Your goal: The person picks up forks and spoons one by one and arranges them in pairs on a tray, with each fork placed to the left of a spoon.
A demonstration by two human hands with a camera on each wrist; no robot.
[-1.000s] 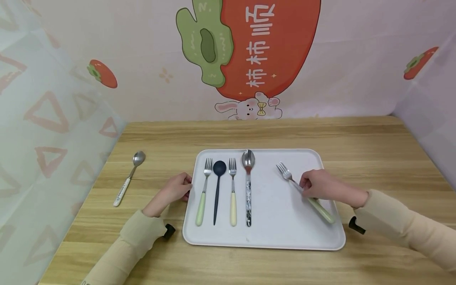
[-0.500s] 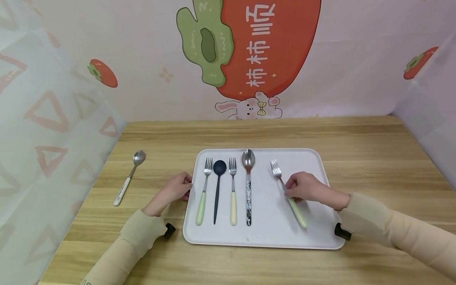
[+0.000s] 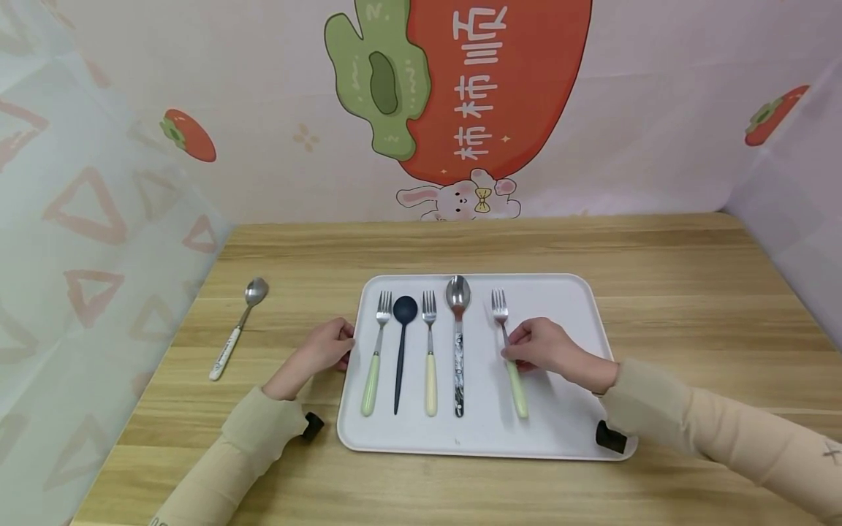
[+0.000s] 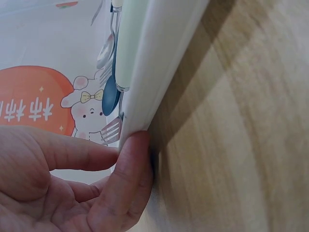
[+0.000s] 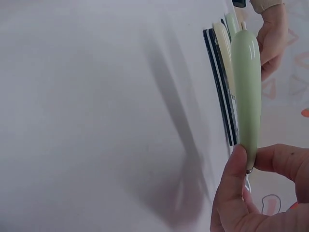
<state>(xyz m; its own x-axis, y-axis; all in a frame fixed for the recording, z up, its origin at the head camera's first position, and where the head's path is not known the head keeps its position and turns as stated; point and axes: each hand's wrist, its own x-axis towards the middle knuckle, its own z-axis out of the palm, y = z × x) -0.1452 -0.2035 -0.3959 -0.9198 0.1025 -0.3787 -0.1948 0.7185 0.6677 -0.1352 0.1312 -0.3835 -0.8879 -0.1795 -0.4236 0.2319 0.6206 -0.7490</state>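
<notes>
A green-handled fork [image 3: 518, 391] is pinched by my right hand [image 3: 547, 345] where the handle meets the metal neck. It hovers over the right part of the white tray [image 3: 566, 438], and its shadow shows on the tray in the right wrist view. My left hand [image 3: 324, 346] grips the tray's left rim between thumb and fingers, as the left wrist view shows. On the tray, from left to right, lie another green-handled fork [image 3: 371, 383], a black spoon [image 3: 405, 310], a cream-handled fork [image 3: 430, 383] and a large spoon [image 3: 458, 292] with a patterned handle.
A white-handled spoon [image 3: 226, 354] lies on the wooden table [image 3: 289, 263], left of the tray. Behind the table stands a printed backdrop [image 3: 263, 175], with a side panel [image 3: 99, 292] at the left.
My right hand has moved left across the tray with the green-handled fork, which has swung from slanted to nearly parallel with the other cutlery. My left hand has stayed at the rim.
</notes>
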